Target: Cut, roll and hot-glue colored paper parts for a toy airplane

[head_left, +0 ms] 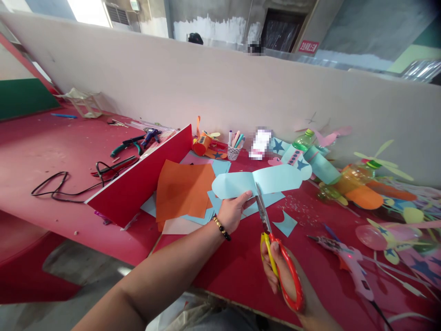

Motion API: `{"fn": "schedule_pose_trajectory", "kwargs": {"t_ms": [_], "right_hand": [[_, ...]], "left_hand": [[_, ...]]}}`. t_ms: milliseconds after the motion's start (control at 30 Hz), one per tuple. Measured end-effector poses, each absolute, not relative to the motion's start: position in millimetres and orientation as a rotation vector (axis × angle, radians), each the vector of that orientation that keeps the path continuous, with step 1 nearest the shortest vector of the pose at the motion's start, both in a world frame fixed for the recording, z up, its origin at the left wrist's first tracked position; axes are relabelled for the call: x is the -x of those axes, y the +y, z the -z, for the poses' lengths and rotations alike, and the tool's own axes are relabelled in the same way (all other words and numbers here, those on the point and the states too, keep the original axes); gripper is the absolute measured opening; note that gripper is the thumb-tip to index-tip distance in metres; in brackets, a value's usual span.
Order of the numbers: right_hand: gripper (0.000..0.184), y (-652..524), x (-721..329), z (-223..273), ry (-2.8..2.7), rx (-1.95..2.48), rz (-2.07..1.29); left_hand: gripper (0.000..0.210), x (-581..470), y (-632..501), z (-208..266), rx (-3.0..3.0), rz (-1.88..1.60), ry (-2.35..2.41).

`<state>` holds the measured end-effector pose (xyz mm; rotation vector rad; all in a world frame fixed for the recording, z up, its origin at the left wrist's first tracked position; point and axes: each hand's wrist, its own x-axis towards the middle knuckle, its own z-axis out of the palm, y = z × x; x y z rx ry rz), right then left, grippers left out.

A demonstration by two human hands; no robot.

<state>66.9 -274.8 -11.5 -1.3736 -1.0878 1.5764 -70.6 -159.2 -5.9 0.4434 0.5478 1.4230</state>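
Note:
My left hand (234,212) grips a long light-blue paper strip (279,179) with rounded ends, thumb on top at its lower edge. In my right hand (275,266) is a pair of scissors (263,214) with one red and one yellow handle. The blades reach into the strip near its middle, where a slit divides most of its width. Beneath the strip lie light-blue sheets and an orange paper sheet (182,188). A light-blue scrap (285,224) with a curved cut rests to the right of the blades.
A red upright board (148,174) stands left, with pliers (129,146) and a black cord (62,186) beyond it. Behind are a cup of markers (234,151) and a phone (261,143). A pink glue gun (347,262) and bottle crafts (361,181) occupy the right.

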Motion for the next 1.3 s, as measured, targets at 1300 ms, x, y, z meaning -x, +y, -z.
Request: {"fn": "schedule_pose_trajectory", "kwargs": {"t_ms": [1300], "right_hand": [[0.043, -271, -65, -1, -1.020, 1.338, -1.663]], "left_hand": [[0.023, 74, -160, -3, -0.448, -1.420, 0.542]]}}
